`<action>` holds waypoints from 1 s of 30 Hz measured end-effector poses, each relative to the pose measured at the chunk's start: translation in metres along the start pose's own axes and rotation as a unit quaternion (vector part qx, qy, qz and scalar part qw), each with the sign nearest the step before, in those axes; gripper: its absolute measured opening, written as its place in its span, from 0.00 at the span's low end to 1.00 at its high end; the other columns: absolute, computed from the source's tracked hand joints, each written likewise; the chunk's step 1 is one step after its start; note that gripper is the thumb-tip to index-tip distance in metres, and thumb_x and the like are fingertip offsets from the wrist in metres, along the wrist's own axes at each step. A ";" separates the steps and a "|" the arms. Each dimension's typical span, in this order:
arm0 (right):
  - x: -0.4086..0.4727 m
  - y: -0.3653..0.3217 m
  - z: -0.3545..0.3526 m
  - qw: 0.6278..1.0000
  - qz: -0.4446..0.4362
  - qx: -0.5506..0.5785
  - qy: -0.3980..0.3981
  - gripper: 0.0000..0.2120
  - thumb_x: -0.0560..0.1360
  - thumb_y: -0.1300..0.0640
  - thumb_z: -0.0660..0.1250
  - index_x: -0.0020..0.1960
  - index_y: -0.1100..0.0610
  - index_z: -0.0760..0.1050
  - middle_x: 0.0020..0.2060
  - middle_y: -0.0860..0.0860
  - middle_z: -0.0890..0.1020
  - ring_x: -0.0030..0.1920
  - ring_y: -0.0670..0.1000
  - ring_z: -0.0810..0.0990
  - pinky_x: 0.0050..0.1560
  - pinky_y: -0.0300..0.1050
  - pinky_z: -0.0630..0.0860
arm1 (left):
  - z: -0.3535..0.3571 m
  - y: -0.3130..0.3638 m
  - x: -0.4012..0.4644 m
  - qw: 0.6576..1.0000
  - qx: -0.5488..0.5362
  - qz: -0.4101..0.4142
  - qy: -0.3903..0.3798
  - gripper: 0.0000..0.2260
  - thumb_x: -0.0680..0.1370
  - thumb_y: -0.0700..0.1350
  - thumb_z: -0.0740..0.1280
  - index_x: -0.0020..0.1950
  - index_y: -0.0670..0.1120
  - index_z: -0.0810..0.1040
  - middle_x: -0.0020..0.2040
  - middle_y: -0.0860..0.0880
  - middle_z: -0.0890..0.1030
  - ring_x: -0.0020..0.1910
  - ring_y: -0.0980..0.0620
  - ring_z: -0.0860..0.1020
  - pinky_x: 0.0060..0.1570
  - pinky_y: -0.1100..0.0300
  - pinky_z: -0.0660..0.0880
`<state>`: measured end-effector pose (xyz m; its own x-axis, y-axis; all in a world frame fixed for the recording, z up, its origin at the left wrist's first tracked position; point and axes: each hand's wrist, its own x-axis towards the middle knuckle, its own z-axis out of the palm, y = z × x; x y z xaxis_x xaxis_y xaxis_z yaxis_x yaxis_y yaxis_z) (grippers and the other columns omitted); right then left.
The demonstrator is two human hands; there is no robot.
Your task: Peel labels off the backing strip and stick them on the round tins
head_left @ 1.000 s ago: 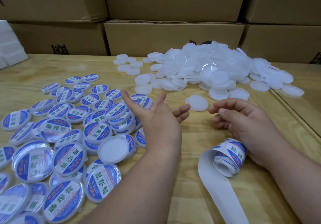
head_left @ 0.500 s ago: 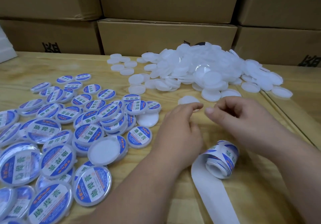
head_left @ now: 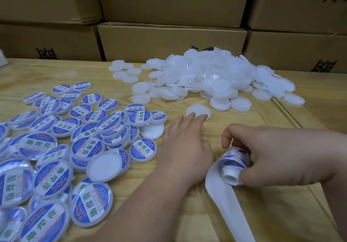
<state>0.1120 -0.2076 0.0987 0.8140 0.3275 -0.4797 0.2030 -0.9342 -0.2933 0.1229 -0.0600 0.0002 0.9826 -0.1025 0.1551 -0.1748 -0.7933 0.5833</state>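
Loads of labelled tins [head_left: 62,144] left of the roll [head_left: 235,164], big blank pile [head_left: 206,80] beyond it, so lots left. Your right hand [head_left: 272,157] grips the roll; left hand [head_left: 185,147], fingers straight, touches a blank tin [head_left: 199,111].

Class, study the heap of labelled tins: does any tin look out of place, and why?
Yes. Among the labelled tins on the left of the table, two show plain white faces: one near the front, one beside the left hand. Whether they are unlabelled or flipped cannot be told.
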 end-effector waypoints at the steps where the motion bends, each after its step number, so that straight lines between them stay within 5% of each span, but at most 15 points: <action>1: -0.006 0.006 0.000 0.999 -0.004 0.013 0.032 0.16 0.78 0.61 0.67 0.64 0.51 0.70 0.53 0.48 0.73 0.42 0.47 0.71 0.33 0.23 0.66 | 0.001 0.000 -0.001 1.000 0.001 0.002 0.003 0.29 0.79 0.44 0.59 0.80 0.59 0.58 0.82 0.57 0.57 0.81 0.54 0.49 0.79 0.53 0.47; 4: -0.007 0.013 0.001 0.999 -0.012 0.027 0.016 0.10 0.73 0.50 0.68 0.51 0.37 0.73 0.46 0.39 0.81 0.38 0.42 0.78 0.41 0.35 0.77 | 0.002 -0.001 -0.001 1.000 0.000 0.013 0.020 0.28 0.79 0.44 0.59 0.79 0.58 0.62 0.80 0.57 0.61 0.80 0.54 0.52 0.78 0.54 0.49; 7: 0.003 0.023 0.002 0.992 -0.017 0.093 0.081 0.13 0.71 0.58 0.66 0.45 0.39 0.79 0.43 0.44 0.85 0.38 0.43 0.81 0.42 0.43 0.80 | 0.004 -0.001 0.002 0.998 -0.035 0.013 0.047 0.26 0.77 0.42 0.61 0.75 0.56 0.68 0.76 0.56 0.67 0.76 0.55 0.60 0.76 0.56 0.56; 11: 0.019 0.033 0.008 0.973 -0.041 0.170 0.150 0.16 0.74 0.59 0.64 0.48 0.38 0.81 0.43 0.41 0.84 0.41 0.41 0.82 0.37 0.34 0.77 | 0.007 -0.001 0.020 0.992 -0.072 -0.030 0.099 0.25 0.78 0.41 0.60 0.75 0.52 0.66 0.76 0.52 0.67 0.74 0.51 0.65 0.70 0.53 0.66; 15: 0.030 0.045 0.013 0.963 -0.049 0.171 0.204 0.17 0.71 0.51 0.67 0.58 0.37 0.73 0.51 0.36 0.79 0.44 0.35 0.79 0.39 0.36 0.76 | 0.012 -0.002 0.044 0.989 -0.035 -0.058 0.132 0.24 0.81 0.47 0.60 0.78 0.49 0.63 0.76 0.48 0.67 0.75 0.47 0.65 0.71 0.49 0.64; 19: 0.035 0.050 0.013 0.940 -0.028 0.189 0.283 0.13 0.70 0.50 0.70 0.53 0.40 0.74 0.49 0.38 0.79 0.38 0.39 0.81 0.34 0.39 0.80 | 0.020 -0.002 0.061 0.983 0.090 -0.106 0.117 0.27 0.82 0.59 0.57 0.79 0.49 0.62 0.74 0.46 0.68 0.72 0.40 0.65 0.69 0.45 0.60; 23: 0.035 0.055 0.011 0.931 -0.016 0.180 0.318 0.04 0.69 0.55 0.72 0.40 0.47 0.79 0.33 0.41 0.82 0.24 0.40 0.74 0.21 0.31 0.66 | 0.024 -0.004 0.071 0.976 0.141 -0.123 0.115 0.25 0.81 0.64 0.55 0.70 0.48 0.72 0.69 0.45 0.71 0.68 0.41 0.65 0.66 0.45 0.61; 30: 0.025 0.056 0.001 0.951 0.008 0.128 0.283 0.08 0.71 0.58 0.71 0.38 0.46 0.81 0.34 0.40 0.82 0.31 0.41 0.78 0.23 0.31 0.67 | 0.019 -0.008 0.068 0.982 0.026 -0.092 0.161 0.20 0.79 0.57 0.64 0.69 0.52 0.74 0.67 0.48 0.74 0.67 0.43 0.71 0.66 0.47 0.66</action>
<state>0.1436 -0.2514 0.0692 0.9930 0.1177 0.0140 0.1080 -0.8502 -0.5152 0.1929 -0.0723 -0.0095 0.9249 0.2333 0.3001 0.0148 -0.8110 0.5849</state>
